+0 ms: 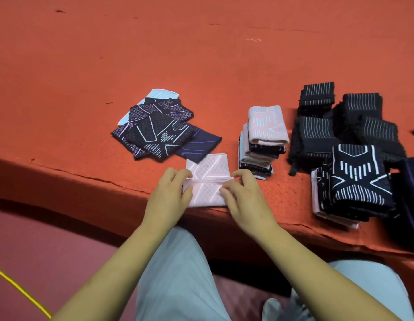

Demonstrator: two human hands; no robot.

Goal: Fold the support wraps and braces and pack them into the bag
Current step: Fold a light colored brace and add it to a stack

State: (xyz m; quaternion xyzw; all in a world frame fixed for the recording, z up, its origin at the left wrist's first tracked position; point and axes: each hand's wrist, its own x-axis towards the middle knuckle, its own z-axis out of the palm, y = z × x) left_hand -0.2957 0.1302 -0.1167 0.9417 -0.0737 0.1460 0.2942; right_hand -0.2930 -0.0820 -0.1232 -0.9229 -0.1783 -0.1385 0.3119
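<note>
Pink knitted support wrap [207, 181] (head view): at the near edge of the orange-red felt table [201, 54], half folded.
Left hand [169, 193]: pinches the fold's left end.
Right hand [245, 195]: pinches the fold's right end.
Loose pile of dark patterned wraps [159, 128]: just beyond, to the left.
Folded stack topped with pink [263, 140]: just right of the wrap.

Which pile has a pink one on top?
The narrow middle stack, capped by a folded pink wrap. The loose heap and right piles are dark on top.
</note>
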